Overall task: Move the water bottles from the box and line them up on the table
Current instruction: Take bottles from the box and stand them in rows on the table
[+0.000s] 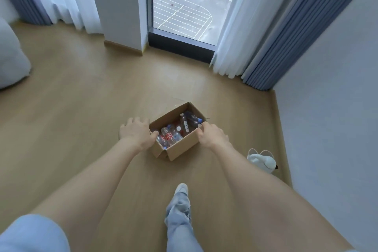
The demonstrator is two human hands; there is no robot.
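Observation:
An open brown cardboard box [185,146] sits on the wooden floor in front of me. Several clear plastic water bottles [171,136] with red labels and blue or white caps lie jumbled inside it. My left hand [136,130] grips the box's left end, thumb hooked over the rim. My right hand [211,134] holds the right end of the near wall, fingers curled over the edge. No table is in view.
A white kettle-like object [263,161] stands on the floor to the right, near the wall [331,129]. A floor-length window [184,6] with curtains is ahead. A grey cushion or bed corner [10,57] is at far left. My foot [181,190] is below the box.

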